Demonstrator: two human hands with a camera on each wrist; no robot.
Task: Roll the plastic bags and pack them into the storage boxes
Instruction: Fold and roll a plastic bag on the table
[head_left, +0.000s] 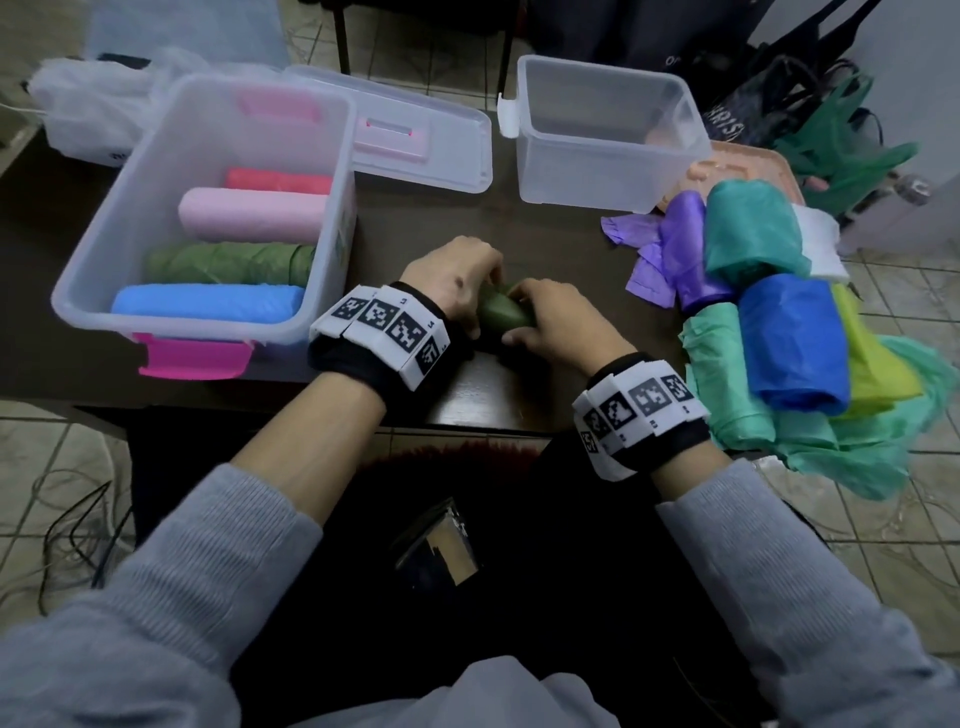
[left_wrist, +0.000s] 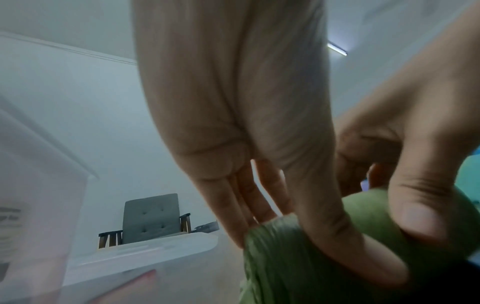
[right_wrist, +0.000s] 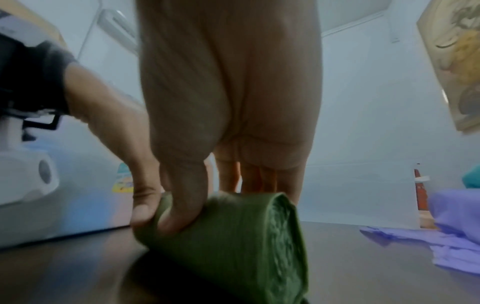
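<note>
Olive-green rolled bag (head_left: 500, 310) on dark table (head_left: 498, 228), pinched from both ends: left hand (head_left: 453, 280) with thumb in front and fingers behind, right hand (head_left: 551, 322) likewise. Left clear storage box (head_left: 156, 156) holding blue, green, pink and red rolls side by side. Right clear box (head_left: 608, 135) bare inside. Crinkly loose bags (head_left: 779, 312) heaped beside.

Olive-green rolled bag (head_left: 501, 310) on table, four rolls in left box (head_left: 208, 218)
</note>
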